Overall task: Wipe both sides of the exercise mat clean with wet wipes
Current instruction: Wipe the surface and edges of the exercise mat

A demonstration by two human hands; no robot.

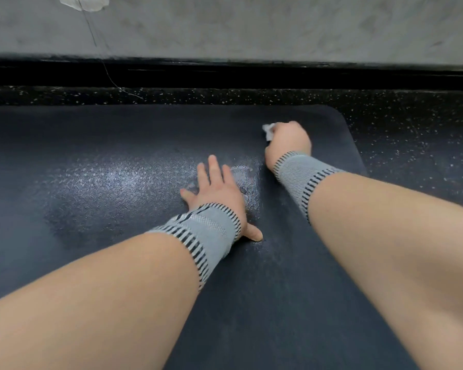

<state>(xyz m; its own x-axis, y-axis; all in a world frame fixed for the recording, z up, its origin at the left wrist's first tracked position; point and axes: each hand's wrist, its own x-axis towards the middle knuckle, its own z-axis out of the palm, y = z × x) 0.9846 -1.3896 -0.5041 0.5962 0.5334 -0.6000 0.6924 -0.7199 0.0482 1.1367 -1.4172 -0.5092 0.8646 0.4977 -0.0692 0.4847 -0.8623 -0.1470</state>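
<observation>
A dark exercise mat (118, 145) lies flat on speckled floor (412, 124) beside a grey wall (251, 25). The person's left hand (217, 188) presses flat on it, fingers spread. Near the far corner, the right hand (289, 140) grips a white wet wipe (268, 130) against the mat.

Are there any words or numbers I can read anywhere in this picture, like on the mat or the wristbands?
None: no words, numbers or signs show anywhere.
The mat is plain dark, with a shiny wet patch.
The wristbands carry only black and grey stripes, no letters.
The wet wipe in the right hand is blank white.
The left hand lies flat on the mat.
</observation>
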